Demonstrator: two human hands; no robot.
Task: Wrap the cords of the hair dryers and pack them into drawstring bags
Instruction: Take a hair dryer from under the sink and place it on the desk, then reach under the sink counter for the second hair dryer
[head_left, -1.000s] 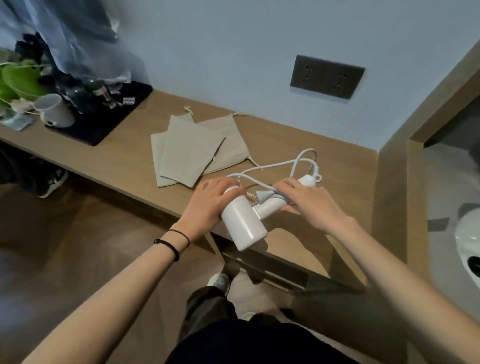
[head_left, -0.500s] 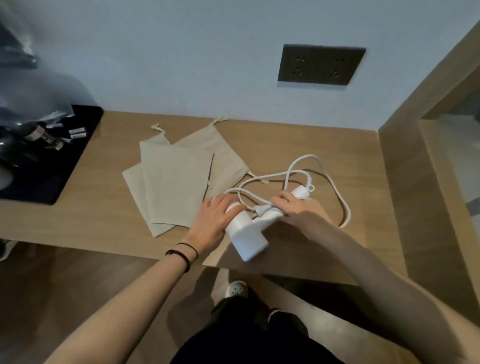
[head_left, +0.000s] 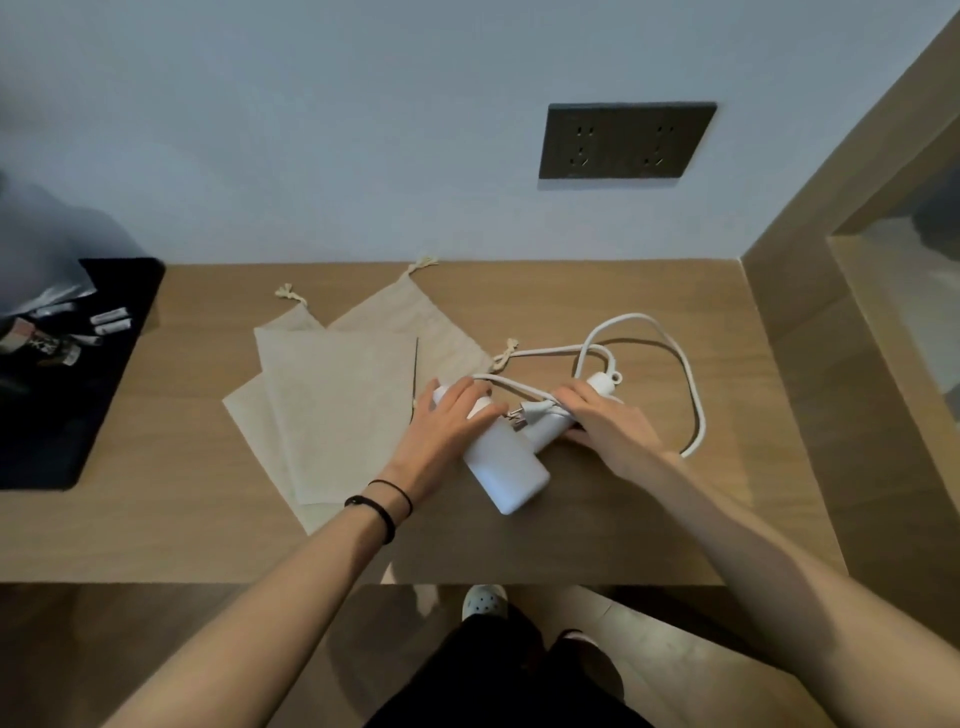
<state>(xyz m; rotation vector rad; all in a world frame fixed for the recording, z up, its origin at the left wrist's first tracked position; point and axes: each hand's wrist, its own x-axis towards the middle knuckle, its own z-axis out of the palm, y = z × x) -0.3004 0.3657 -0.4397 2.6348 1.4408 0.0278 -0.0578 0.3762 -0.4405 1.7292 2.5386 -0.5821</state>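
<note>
Now white dryer (head_left: 511, 467) flat, cord (head_left: 691, 374) looped loose; left hand (head_left: 447, 426), right hand (head_left: 605, 426) grip dryer.

A white hair dryer (head_left: 506, 467) of smooth plastic with a soft satin sheen. Its white cord (head_left: 693, 384) is smooth and rubbery-looking, and its plug (head_left: 527, 413) is tipped with dull metal prongs. Beige drawstring bags (head_left: 337, 405) of matt, coarse-woven cloth lie on a matt wood-grain counter (head_left: 156, 519). A dark matt socket plate (head_left: 626, 140) sits in a smooth painted wall (head_left: 363, 130).
</note>
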